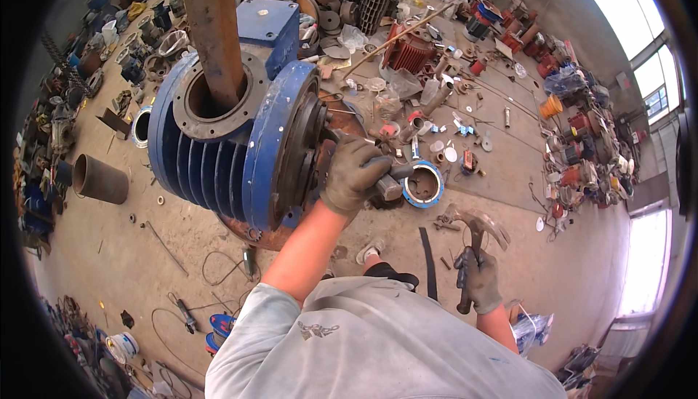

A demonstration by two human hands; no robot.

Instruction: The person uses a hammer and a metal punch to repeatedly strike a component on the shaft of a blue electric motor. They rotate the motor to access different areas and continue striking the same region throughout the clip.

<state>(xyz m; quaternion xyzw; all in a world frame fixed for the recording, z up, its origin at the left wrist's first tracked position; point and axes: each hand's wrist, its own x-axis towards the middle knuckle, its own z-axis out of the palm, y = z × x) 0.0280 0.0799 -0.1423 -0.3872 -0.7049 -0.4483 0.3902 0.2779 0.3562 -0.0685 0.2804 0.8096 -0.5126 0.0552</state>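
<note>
While your left hand [354, 173] is curling firmly around a dark metal tool [390, 187], your right hand [480, 280] is wrapping closed around the handle of a hammer [478, 232], its head pointing up. Both are wearing dark gloves. The tool is lying just beside the blue ribbed housing [259, 166], which is standing ahead of you to the left; whether they are touching is not showing clearly. A rusty post [211, 28] is reaching into the housing's round opening. The concrete floor [531, 275] is carrying piled parts along its far, left and right edges, and windows [622, 6] are lighting its right side. You are having one hammer, one housing, one post and, toward the floor's left edge, one rusty cylinder [100, 179].
</note>
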